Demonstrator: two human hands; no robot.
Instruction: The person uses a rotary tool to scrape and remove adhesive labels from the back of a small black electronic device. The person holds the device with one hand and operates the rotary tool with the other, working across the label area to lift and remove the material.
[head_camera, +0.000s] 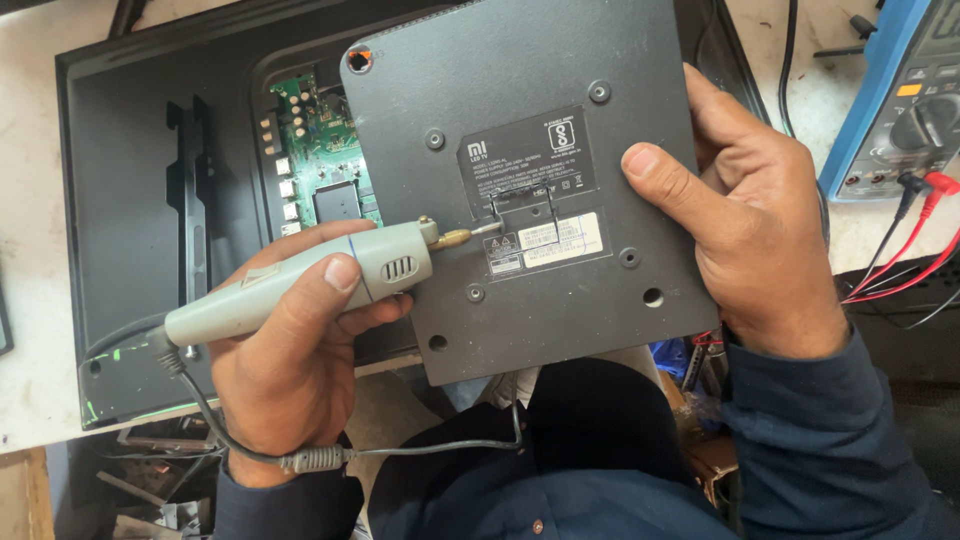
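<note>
Your left hand (285, 345) is wrapped tight around a grey power tool (300, 285) shaped like a fat pen. Your fingers curl over its body and your thumb lies along the top. The tool points to the right, and its brass tip (455, 238) touches the dark grey cover (520, 190) near the labels (545, 240) in the middle. A grey cord (300, 458) runs from the back of the tool, loops under your wrist and goes across your lap.

Your right hand (745, 230) grips the right edge of the cover. Your thumb presses flat on its front and the other fingers go behind it, so you cannot see them. You hold the cover tilted, above the open back of a flat screen (130, 200) that lies on the desk (30, 200). A green circuit board (320, 160) shows in the opening, just left of the cover.

At the top right sits a blue meter (890, 90) with red and black wires (900, 250). Under the desk edge there may be scraps, but it is too dark to tell.
</note>
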